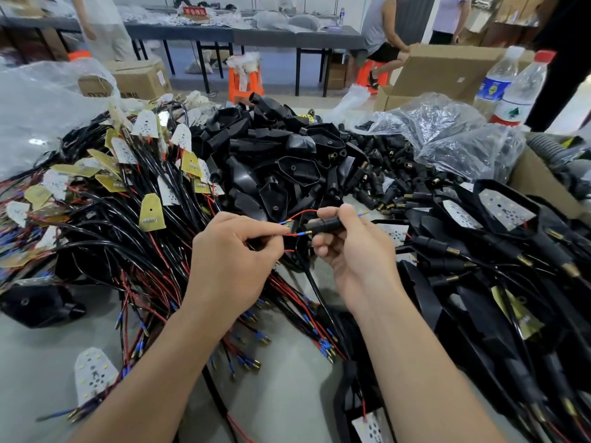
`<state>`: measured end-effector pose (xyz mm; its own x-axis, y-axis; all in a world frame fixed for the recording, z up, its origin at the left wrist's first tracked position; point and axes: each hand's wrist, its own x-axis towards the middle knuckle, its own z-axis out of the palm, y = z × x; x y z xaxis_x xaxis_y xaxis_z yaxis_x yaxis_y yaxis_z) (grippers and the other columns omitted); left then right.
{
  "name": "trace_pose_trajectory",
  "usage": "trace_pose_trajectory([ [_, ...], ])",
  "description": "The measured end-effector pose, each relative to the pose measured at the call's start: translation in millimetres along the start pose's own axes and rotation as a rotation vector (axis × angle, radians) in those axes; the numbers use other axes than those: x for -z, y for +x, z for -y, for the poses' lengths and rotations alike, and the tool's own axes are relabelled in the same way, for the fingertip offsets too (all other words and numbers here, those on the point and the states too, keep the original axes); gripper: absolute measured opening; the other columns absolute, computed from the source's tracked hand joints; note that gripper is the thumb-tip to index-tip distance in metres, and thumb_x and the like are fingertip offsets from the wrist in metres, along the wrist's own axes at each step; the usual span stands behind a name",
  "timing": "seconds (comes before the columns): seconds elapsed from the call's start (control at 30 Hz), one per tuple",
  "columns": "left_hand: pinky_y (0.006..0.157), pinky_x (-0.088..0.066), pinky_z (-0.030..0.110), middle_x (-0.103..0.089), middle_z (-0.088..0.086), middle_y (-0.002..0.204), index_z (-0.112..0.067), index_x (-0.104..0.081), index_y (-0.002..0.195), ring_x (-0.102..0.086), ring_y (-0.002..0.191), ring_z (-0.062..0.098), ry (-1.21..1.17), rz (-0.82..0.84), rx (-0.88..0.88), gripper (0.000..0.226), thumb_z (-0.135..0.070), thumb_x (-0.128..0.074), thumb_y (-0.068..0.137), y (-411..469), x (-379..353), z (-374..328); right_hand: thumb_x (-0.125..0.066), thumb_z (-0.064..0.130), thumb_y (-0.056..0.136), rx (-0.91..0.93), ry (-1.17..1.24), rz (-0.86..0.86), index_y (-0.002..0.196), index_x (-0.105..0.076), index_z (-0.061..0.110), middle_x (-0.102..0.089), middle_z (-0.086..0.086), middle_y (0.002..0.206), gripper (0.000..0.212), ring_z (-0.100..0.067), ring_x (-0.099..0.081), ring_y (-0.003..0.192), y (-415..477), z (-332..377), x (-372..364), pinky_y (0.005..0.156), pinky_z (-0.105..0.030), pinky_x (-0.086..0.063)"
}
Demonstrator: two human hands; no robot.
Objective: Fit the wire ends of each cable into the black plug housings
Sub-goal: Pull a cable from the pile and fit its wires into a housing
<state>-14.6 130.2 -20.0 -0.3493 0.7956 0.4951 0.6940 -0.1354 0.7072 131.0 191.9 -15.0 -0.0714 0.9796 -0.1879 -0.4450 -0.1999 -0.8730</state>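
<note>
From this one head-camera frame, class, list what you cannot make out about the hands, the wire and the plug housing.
1. Head view: whether the red wire's tip has entered the plug housing; too small.
2. Head view: most of the housing; the right hand grips round it.
3. Head view: the left hand's palm side; its back faces the camera.
4. Head view: the far red sign's writing; blurred.
</note>
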Motion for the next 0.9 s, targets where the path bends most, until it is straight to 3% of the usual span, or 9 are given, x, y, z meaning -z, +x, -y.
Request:
trace_pose_trajectory([
  [0.1,0.078,-0.038,-0.001,-0.063,-0.028,0.08,-0.048,-0.08,0.086,-0.061,0.09,0.002,0.022,-0.038,0.01,0.025,-0.023,-0.083,0.081,0.8,2.1,0.7,-0.045,0.022,0.11,0.02,0.036,-0.005,0.089,-0.069,0.004,-0.072,-0.008,0.068,0.037,-0.012,-0.056,0.046,0.7,0.5,0.9,0.044,-0.021,-0.043],
  [0.2,0.078,-0.037,-0.001,-0.06,-0.044,0.088,-0.043,-0.081,0.086,-0.06,0.089,0.004,0.045,-0.037,-0.008,0.021,-0.022,-0.084,0.081,0.7,3.0,0.9,-0.045,0.023,0.11,0.035,0.033,0.017,0.09,-0.069,0.004,-0.073,-0.009,0.072,0.036,-0.013,-0.057,0.047,1.6,1.5,2.3,0.045,-0.021,-0.044],
  [0.33,0.081,-0.042,0.005,-0.066,-0.027,0.076,-0.042,-0.082,0.087,-0.06,0.094,0.004,0.007,-0.024,-0.017,0.023,-0.02,-0.083,0.082,0.3,2.6,1.3,-0.046,0.023,0.109,0.053,-0.054,0.054,0.086,-0.071,0.009,-0.074,-0.01,0.077,0.037,-0.014,-0.058,0.05,0.3,-0.4,1.4,0.048,-0.022,-0.047],
  [0.57,0.082,-0.04,0.006,-0.064,-0.033,0.075,-0.036,-0.083,0.087,-0.055,0.094,0.003,0.046,-0.02,-0.085,0.019,-0.018,-0.083,0.082,0.6,2.1,0.9,-0.046,0.02,0.109,0.067,0.001,0.024,0.087,-0.07,0.006,-0.074,-0.013,0.079,0.036,-0.014,-0.059,0.05,0.1,1.5,2.1,0.048,-0.022,-0.049],
  [0.67,0.079,-0.04,0.012,-0.068,-0.026,0.073,-0.036,-0.083,0.087,-0.05,0.088,0.006,0.105,-0.003,-0.071,0.016,-0.021,-0.082,0.083,0.7,-0.4,3.8,-0.046,0.021,0.109,0.05,0.013,0.058,0.087,-0.07,0.007,-0.075,-0.014,0.083,0.036,-0.014,-0.06,0.05,-0.4,1.1,1.1,0.048,-0.021,-0.049],
  [0.9,0.079,-0.035,0.003,-0.067,-0.026,0.071,-0.036,-0.083,0.087,-0.049,0.09,0.003,0.098,-0.009,-0.064,0.015,-0.021,-0.08,0.085,1.9,-0.2,6.3,-0.045,0.021,0.109,0.015,0.047,0.058,0.084,-0.069,0.007,-0.075,-0.012,0.083,0.037,-0.014,-0.059,0.05,1.6,-0.3,3.0,0.048,-0.021,-0.049],
])
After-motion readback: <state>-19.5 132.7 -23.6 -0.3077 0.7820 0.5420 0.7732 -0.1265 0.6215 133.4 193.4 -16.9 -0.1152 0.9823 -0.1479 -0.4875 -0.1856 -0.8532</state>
